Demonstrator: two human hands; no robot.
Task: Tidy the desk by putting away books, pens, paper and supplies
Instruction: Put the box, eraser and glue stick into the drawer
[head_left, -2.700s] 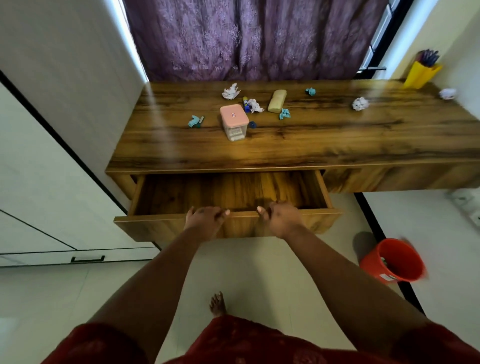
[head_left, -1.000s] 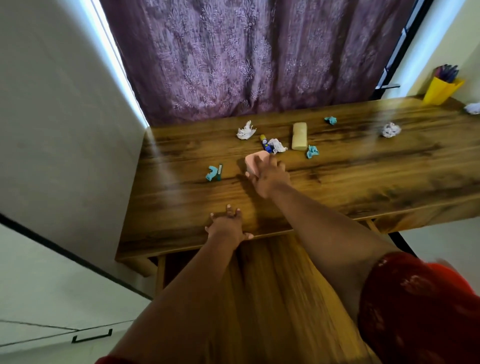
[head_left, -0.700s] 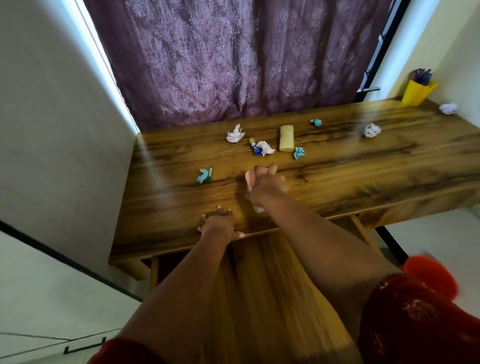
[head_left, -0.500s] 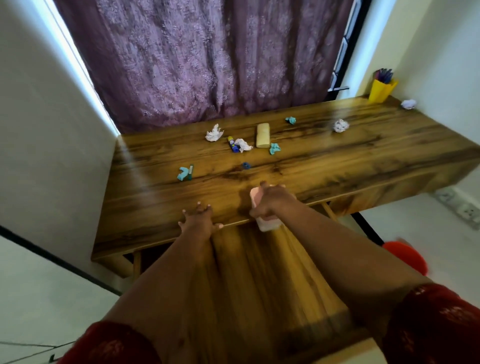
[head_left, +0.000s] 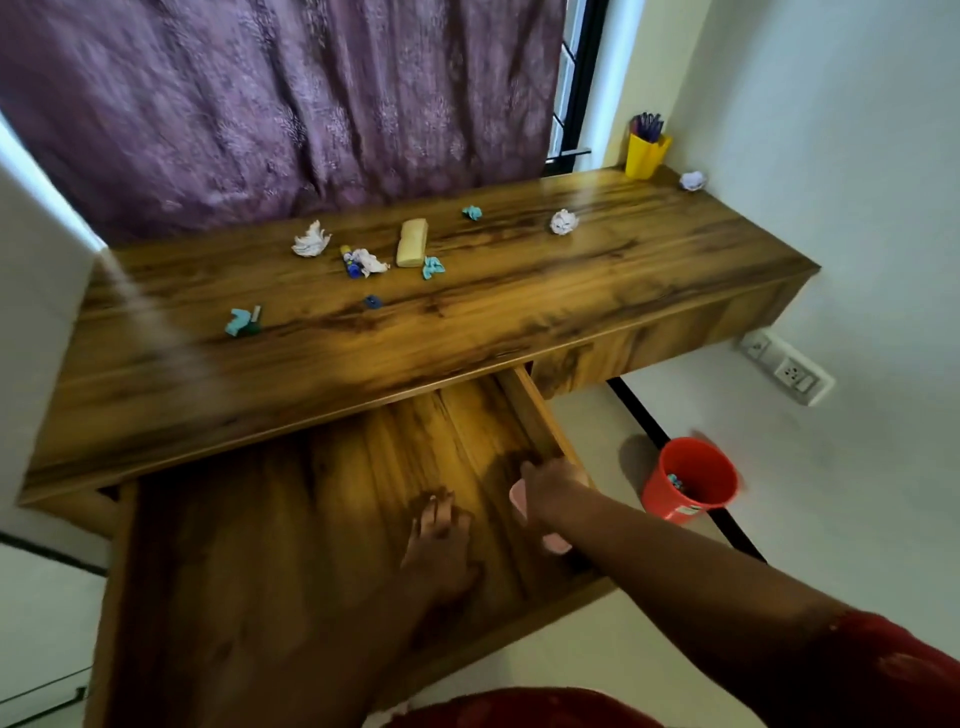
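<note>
Placement of the small pink-lidded plastic box (head_left: 540, 525) was the step in hand: the right hand (head_left: 553, 493) gripped it from above, fingers curled over its lid, low inside the open wooden drawer (head_left: 291, 545) and close against the drawer's right wall. To do it well, the box probably needed to go down flat on the drawer floor, square to that wall, before the fingers let go, so that it would not tip or jam when the drawer shut. The left hand (head_left: 439, 525) lay flat on the drawer floor just beside it, fingers straight and holding nothing; it looked like a brace and would have to clear out before closing.

On the brown wooden desk top (head_left: 519, 312) lay much that remained: white crumpled paper balls (head_left: 311, 242), teal scraps (head_left: 241, 321), a pale yellow oblong block (head_left: 412, 249) and a small blue-capped tube (head_left: 351, 261). A yellow pen holder (head_left: 645, 156) stood at the far right corner. An orange plastic bin (head_left: 691, 480) sat on the floor right of the drawer, well apart from the papers.
</note>
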